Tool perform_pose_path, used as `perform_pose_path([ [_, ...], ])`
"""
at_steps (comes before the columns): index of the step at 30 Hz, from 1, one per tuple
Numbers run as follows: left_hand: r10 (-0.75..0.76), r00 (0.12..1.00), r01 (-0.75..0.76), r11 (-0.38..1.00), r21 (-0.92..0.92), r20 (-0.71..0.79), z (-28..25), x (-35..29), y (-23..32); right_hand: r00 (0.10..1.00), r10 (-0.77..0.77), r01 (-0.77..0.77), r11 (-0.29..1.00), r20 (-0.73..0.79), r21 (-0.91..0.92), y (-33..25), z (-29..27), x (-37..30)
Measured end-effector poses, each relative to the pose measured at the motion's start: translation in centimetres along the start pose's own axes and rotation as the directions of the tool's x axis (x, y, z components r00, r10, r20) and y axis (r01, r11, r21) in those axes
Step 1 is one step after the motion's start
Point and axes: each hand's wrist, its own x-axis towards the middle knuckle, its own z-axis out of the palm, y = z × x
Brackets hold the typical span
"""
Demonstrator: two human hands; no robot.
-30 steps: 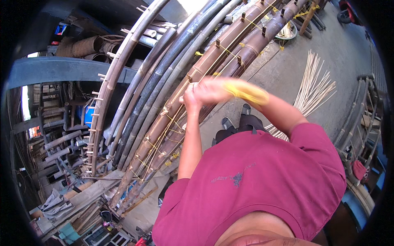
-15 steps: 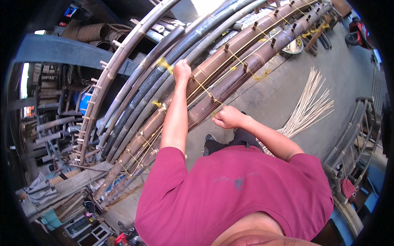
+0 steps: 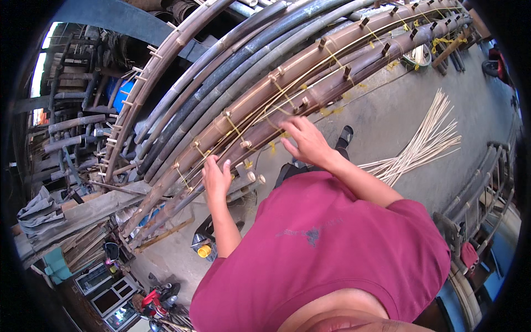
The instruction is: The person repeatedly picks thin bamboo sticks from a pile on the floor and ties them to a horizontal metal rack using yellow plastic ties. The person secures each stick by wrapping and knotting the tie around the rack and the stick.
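Both hands at the pegged bamboo. Left hand (image 3: 217, 178): at the near edge of the thick dark-brown bamboo pole (image 3: 323, 93), low-left stretch, thumb and fingers slightly parted, nothing visible in the gap. Right hand (image 3: 307, 143): further up the same pole, palm down, thumb well apart from the other fingers, fingertips at the pole's near side, a bit blurred. Can't tell if either hand presses on wood or cord.

Pole location: runs diagonally in front of the person, lower left to upper right, alongside a lighter brown bamboo pole (image 3: 303, 62) on the far side. Short pale wooden pegs (image 3: 245, 144) stick out of both along the lower stretch, short black pegs (image 3: 364, 22) toward upper right. Thin yellow cord (image 3: 235, 128) spans the gap between the two poles, peg to peg.

Behind: several long bluish-grey bamboo poles (image 3: 249, 52) lying side by side, then a curved brown bamboo pole (image 3: 141, 83) with a row of pale pegs. Person's right: loose fan of thin pale sticks (image 3: 417, 146) on the grey concrete floor (image 3: 398, 99). Yellow cup-shaped item (image 3: 204, 251) below the left forearm, near it in view. Crumpled grey cloth (image 3: 41, 213) far left.
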Motion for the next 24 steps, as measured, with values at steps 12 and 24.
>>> perform_pose_path([
  [12,0.15,0.988,-0.153,0.968,-0.197,-0.032,-9.6,1.8,-0.8,0.833,0.229,0.129,0.805,0.504,-0.58,1.9,1.7,-5.0],
  [24,0.399,0.917,-0.369,0.841,-0.397,-0.008,3.7,8.3,9.0,0.993,0.025,-0.062,0.941,-0.115,-0.333,-2.9,-7.7,-0.8],
])
